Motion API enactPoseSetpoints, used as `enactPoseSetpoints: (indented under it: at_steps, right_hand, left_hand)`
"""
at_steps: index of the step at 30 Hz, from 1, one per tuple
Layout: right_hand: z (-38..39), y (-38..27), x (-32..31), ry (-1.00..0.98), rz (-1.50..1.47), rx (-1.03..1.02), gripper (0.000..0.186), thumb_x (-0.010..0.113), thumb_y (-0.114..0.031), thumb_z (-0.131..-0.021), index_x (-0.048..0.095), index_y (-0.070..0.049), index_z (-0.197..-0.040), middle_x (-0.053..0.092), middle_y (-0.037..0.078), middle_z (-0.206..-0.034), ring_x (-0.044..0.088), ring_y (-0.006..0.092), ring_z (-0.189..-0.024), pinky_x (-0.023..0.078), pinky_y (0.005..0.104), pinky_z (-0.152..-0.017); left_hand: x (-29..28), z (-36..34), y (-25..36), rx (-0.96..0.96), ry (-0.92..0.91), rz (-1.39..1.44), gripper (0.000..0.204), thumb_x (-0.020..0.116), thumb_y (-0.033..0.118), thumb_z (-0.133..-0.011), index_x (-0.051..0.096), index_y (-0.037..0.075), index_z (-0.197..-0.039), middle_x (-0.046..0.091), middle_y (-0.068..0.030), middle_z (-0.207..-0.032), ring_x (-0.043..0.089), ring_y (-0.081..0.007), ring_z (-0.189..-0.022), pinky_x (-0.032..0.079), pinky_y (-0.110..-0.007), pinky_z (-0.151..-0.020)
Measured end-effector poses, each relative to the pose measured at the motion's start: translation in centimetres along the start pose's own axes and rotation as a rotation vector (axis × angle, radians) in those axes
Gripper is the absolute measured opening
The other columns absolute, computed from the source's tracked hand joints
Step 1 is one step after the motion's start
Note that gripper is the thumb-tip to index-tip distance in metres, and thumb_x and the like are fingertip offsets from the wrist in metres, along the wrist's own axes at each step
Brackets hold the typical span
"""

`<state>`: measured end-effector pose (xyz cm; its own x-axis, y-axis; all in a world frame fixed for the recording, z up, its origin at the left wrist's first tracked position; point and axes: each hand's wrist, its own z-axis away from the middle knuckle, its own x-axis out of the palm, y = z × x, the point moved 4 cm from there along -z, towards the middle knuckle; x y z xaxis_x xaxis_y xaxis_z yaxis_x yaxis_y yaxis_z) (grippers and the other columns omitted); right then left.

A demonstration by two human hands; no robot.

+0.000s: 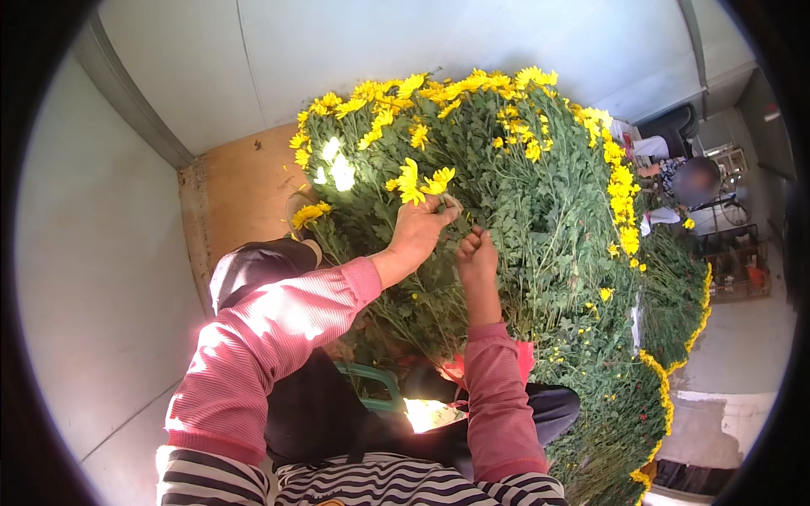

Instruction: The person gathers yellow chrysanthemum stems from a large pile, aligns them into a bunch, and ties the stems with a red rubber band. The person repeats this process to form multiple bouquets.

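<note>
Print (334, 503) on striped shirt (388, 481) cut off — left fingers (445, 218) hold yellow flowers (410, 180).

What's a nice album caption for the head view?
Left-hand fingers hold yellow flowers, right-hand fingers nearby, amid leafy stems.

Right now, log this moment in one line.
left hand: holding yellow flowers | right hand: curled close by, grip unclear | around: leafy flower heap

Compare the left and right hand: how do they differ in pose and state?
The left hand reaches farther from the body; the right hand sits nearer.
The left hand holds yellow flowers; whether the right hand's curled fingers pinch anything is too small to tell.
Shared: both are bare, in pink sleeves, over green foliage.
</note>
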<state>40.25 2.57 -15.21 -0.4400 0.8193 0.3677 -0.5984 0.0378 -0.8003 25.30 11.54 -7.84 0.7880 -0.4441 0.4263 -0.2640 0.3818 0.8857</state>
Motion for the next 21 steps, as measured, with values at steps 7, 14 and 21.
enactPoseSetpoints:
  at_steps: [7, 14, 21]
  right_hand:
    - [7.1, -10.0, 4.1, -0.387, 0.478, -0.688, 0.018, 0.065, -0.016, -0.087, 0.061, -0.001, -0.094, 0.056, 0.001, -0.092, 0.042, 0.0051, -0.063, 0.034, 0.0212, -0.054]
    - [10.3, -13.9, 1.8, -0.462, 0.516, -0.721, 0.018, 0.067, 0.004, -0.079, 0.065, 0.002, -0.097, 0.061, 0.003, -0.094, 0.053, 0.0101, -0.074, 0.045, 0.0237, -0.071]
    - [11.0, -14.3, -3.0, -0.46, 0.234, -0.6, 0.021, 0.067, -0.007, -0.083, 0.063, -0.001, -0.103, 0.064, 0.004, -0.093, 0.059, 0.0132, -0.084, 0.047, 0.0288, -0.079]
  left_hand:
    - [4.8, 2.1, 2.5, 0.245, -0.049, -0.573, 0.018, 0.062, 0.01, -0.084, 0.063, 0.002, -0.1, 0.059, -0.0142, -0.073, 0.057, -0.0197, -0.063, 0.044, -0.03, -0.059]
    - [9.6, 3.8, 1.8, 0.51, -0.202, -0.622, 0.014, 0.064, 0.011, -0.082, 0.062, 0.003, -0.093, 0.065, -0.0105, -0.088, 0.061, -0.0307, -0.082, 0.047, -0.039, -0.074]
    - [11.2, 4.9, 0.4, 0.535, -0.344, -0.578, 0.017, 0.067, 0.01, -0.08, 0.062, 0.004, -0.095, 0.064, -0.009, -0.082, 0.06, -0.0268, -0.076, 0.046, -0.036, -0.07]
